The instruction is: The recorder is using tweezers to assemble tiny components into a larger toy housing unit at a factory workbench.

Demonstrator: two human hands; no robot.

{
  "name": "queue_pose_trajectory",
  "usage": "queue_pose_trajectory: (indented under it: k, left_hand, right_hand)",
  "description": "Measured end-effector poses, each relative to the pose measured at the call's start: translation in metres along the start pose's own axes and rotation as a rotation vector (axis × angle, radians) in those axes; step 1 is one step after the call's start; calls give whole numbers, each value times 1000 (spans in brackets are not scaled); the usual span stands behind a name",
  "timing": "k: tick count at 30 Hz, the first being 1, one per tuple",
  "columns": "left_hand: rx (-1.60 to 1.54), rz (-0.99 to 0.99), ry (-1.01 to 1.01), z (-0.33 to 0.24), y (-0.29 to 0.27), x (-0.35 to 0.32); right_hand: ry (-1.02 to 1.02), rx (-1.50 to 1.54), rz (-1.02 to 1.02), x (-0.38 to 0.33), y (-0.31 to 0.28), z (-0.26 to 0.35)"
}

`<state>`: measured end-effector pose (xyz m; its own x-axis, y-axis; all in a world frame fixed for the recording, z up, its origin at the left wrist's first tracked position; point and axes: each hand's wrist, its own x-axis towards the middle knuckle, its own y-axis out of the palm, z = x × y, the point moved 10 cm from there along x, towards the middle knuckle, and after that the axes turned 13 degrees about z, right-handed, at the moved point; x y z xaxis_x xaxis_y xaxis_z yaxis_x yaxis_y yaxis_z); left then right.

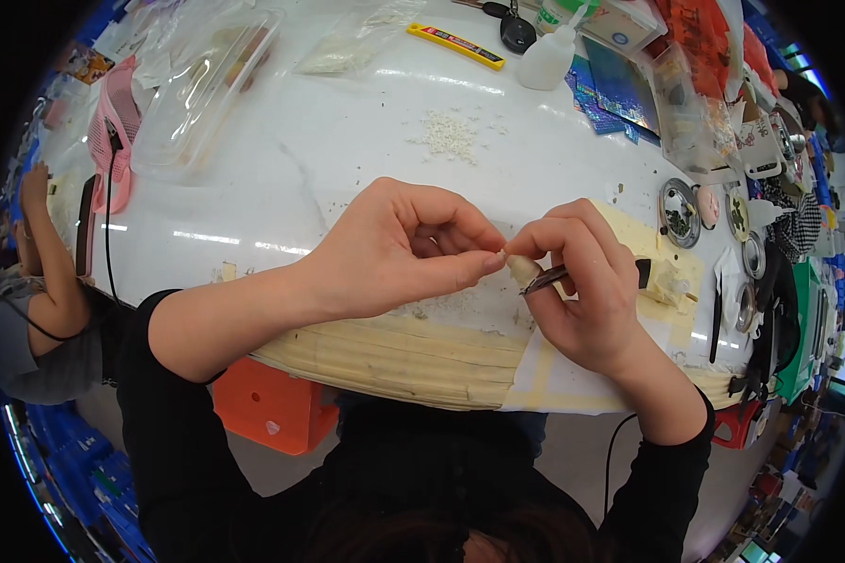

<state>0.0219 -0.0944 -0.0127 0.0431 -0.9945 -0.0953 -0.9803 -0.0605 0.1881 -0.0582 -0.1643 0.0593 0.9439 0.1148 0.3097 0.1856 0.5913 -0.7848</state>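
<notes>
My left hand (408, 246) is over the table's near edge. Its thumb and forefinger are pinched together at the tips, and whatever is between them is too small to make out. Touching those fingertips is my right hand (584, 281), its fingers curled round dark metal tweezers (551, 277). The tweezers lie across the palm side, with their pointed end toward the left hand and their dark back end showing beyond the knuckles. Farther out on the white table (347, 122) lies a loose scatter of small white bits (448, 136).
A yellow utility knife (455, 47), a white squeeze bottle (546, 58) and blue shiny sheets (620, 86) lie at the back. Round metal tins (679, 214) stand at right. At left are a clear plastic box (202, 103) and another person's arm (54, 263). An orange stool (268, 403) stands below.
</notes>
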Motion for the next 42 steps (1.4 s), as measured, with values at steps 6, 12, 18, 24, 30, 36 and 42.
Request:
queue_pose_trajectory:
  k: [6, 12, 18, 24, 30, 36, 42]
  left_hand:
    - [-20, -5, 49, -5, 0, -2]
    - [107, -21, 109, -13, 0, -4]
    - [95, -38, 135, -13, -2, -5]
    - [579, -151, 336, -47, 1, -13]
    - [817, -135, 497, -59, 14, -18]
    - [882, -148, 548, -62, 18, -21]
    - [925, -153, 557, -64, 20, -22]
  right_hand:
    - [27, 72, 18, -1, 2, -3]
    - [13, 73, 0, -2, 0, -1]
    - [-18, 39, -17, -2, -1, 1]
    - [84, -135, 57, -1, -2, -7]
    - [147, -295, 109, -6, 8, -13]
    - [156, -306, 129, -4, 9, -10]
    - [167, -297, 142, -4, 10, -11]
